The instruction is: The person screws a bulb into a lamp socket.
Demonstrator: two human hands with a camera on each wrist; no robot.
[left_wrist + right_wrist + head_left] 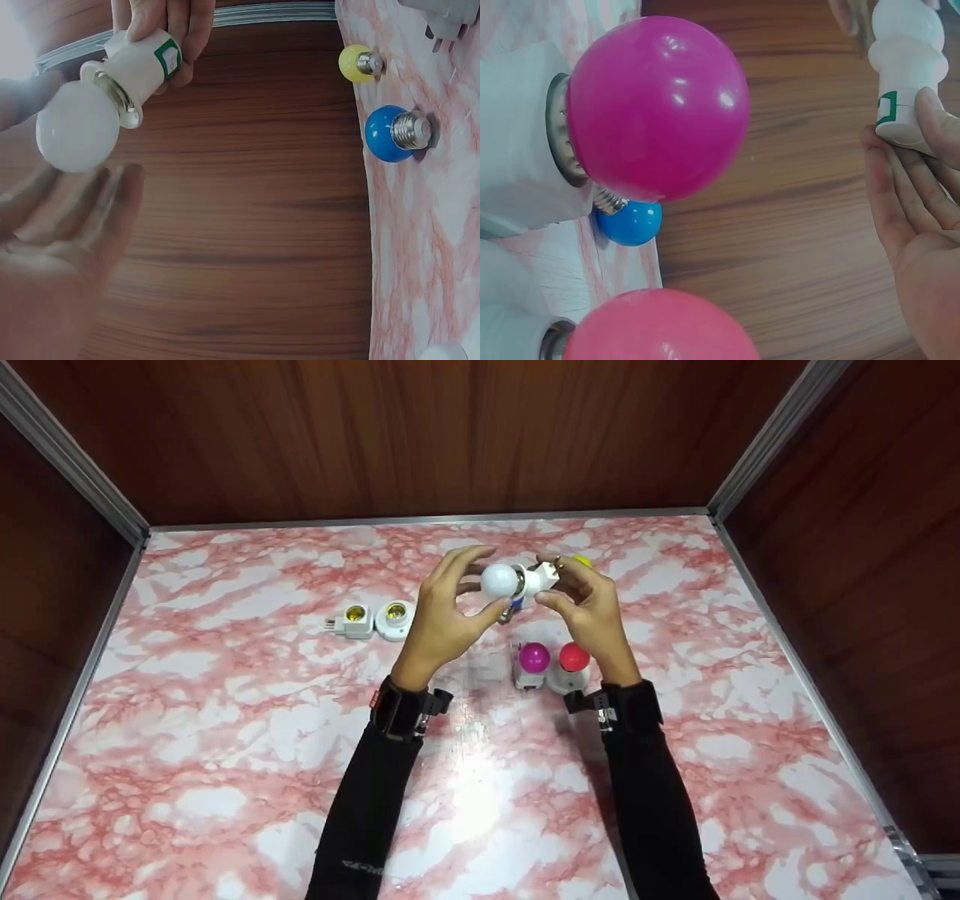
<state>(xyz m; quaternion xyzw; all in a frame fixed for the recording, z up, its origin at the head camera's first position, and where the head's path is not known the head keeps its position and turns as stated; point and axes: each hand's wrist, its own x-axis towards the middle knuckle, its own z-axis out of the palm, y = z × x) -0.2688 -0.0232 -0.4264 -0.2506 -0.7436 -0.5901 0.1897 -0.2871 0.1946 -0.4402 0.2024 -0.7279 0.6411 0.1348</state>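
A white light bulb (499,581) sits in the mouth of a white lamp socket (146,67), held up above the table. My right hand (589,600) pinches the socket between thumb and fingers at its far end, beside a green-edged label. Around the bulb, my left hand (446,611) is spread, thumb on one side and fingers on the other. In the left wrist view those fingers (97,210) look blurred and stand apart from the glass. Below, a blue bulb (391,133) and a yellow bulb (355,64) lie loose on the table.
A magenta bulb (534,658) and a red bulb (574,657) stand in white sockets near my right wrist. Left of my left hand are a white plug-in socket (358,622) and a round socket (394,620). Brown wood-grain panels (420,442) border the marbled table (225,720).
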